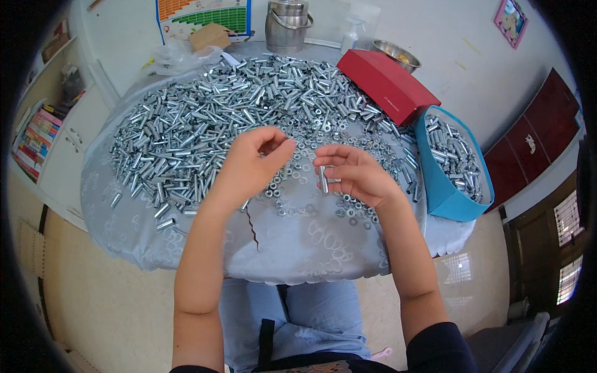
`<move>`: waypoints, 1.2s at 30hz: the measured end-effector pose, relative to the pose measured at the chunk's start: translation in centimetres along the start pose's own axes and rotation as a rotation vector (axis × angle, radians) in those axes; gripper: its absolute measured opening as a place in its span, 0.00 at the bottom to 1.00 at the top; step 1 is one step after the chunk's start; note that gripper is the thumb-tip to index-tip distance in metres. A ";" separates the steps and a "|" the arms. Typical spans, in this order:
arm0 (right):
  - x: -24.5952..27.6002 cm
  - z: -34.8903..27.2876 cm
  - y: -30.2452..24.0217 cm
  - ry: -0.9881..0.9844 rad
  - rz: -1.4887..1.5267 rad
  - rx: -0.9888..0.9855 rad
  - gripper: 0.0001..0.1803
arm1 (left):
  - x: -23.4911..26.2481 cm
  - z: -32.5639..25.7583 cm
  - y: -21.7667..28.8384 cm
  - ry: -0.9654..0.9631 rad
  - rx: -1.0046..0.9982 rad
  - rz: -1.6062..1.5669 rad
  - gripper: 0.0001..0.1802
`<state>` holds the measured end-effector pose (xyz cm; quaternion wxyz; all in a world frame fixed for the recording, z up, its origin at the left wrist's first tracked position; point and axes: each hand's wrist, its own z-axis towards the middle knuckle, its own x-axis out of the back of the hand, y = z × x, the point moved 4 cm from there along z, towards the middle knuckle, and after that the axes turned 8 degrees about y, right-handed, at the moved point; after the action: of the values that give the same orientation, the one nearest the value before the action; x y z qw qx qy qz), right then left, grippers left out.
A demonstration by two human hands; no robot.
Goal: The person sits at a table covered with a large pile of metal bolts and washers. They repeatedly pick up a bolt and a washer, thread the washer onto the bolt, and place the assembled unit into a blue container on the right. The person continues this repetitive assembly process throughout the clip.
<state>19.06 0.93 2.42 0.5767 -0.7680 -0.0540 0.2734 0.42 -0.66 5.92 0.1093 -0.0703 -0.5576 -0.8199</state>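
My right hand (364, 177) grips a short shiny metal sleeve (323, 179) upright between thumb and fingers, over the front part of the table. To its left, my left hand (249, 165) has thumb and forefinger pinched together; whatever is between the fingertips is too small or hidden to make out. Beneath and between both hands lie loose nuts and washers (304, 180). A broad heap of metal sleeves (205, 112) spreads behind and to the left of my left hand.
A blue fabric bin (451, 208) full of metal parts stands at the right edge, with a red box (392, 84) behind it. At the back are a steel pot (286, 31), a spray bottle (350, 37), a metal bowl (398, 53) and a plastic bag (180, 59). A grey cloth (292, 248) covers the table.
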 end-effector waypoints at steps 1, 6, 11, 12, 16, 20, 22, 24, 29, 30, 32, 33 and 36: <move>-0.1 0.0 0.1 -0.006 -0.021 -0.005 0.22 | -0.6 0.0 0.0 0.026 0.005 -0.112 0.07; -0.7 -0.2 0.5 -0.002 -0.094 0.034 0.27 | -2.4 0.2 -1.6 0.049 0.105 -0.319 0.09; -0.6 0.2 0.6 0.036 -0.138 0.154 0.29 | -2.8 0.4 -2.3 0.041 0.102 -0.253 0.08; -0.7 0.2 0.5 0.038 -0.138 0.175 0.29 | -2.8 0.4 -2.3 0.035 0.109 -0.239 0.08; -0.7 0.1 0.3 0.050 -0.157 0.179 0.29 | -2.8 0.4 -2.1 0.020 0.098 -0.225 0.09; -0.7 0.0 0.4 0.062 -0.154 0.204 0.29 | -2.9 0.2 -2.0 0.023 0.046 -0.197 0.08; -0.7 0.1 0.3 0.066 -0.157 0.232 0.29 | -3.0 0.2 -2.2 0.022 0.027 -0.187 0.08; -0.6 0.2 0.2 0.075 -0.160 0.271 0.28 | -2.9 0.3 -2.2 0.024 0.035 -0.180 0.10; -0.1 -0.2 -0.9 0.176 -0.163 0.386 0.28 | -3.3 0.4 -2.7 -0.124 0.179 -0.266 0.09; 0.0 -0.2 -1.0 0.201 -0.149 0.408 0.28 | -3.5 0.2 -2.9 -0.163 0.229 -0.257 0.08; 0.0 -0.2 -1.5 0.246 -0.196 0.481 0.28 | -3.8 0.1 -3.1 -0.197 0.256 -0.282 0.11; 0.0 -0.4 -1.8 0.272 -0.220 0.516 0.29 | -4.1 -0.1 -3.2 -0.216 0.270 -0.297 0.12; 0.0 -0.3 -1.7 0.298 -0.145 0.580 0.30 | -5.1 -0.5 -3.7 -0.327 0.350 -0.330 0.16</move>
<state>19.56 1.27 4.06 0.7907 -0.5976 0.0563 0.1205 4.39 0.69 1.23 -0.1064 -0.0898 -0.7048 -0.6956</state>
